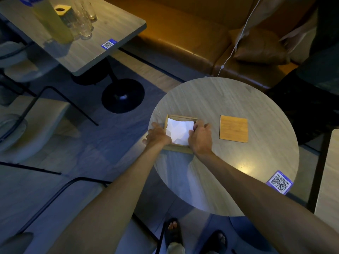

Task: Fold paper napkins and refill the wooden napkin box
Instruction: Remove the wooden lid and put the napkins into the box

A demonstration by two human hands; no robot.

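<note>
The wooden napkin box (178,149), on the tabletop's (220,99) left, is holding white napkins (178,131); the left hand (157,133) is bracing its left wall, fingers released; the right hand (200,137) is curling its fingers over the right rim; the paper, probably flimsy, is wanting gentle edge-pinches.

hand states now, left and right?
Left hand: open, flat against the wooden napkin box on its left wall.
Right hand: fingers curled over the box's right wall, holding it.

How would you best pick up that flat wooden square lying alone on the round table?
Probably by two opposite edges of the wooden square, from above. It lies flat and thin on the table, so fingers can only catch its rims.
</note>
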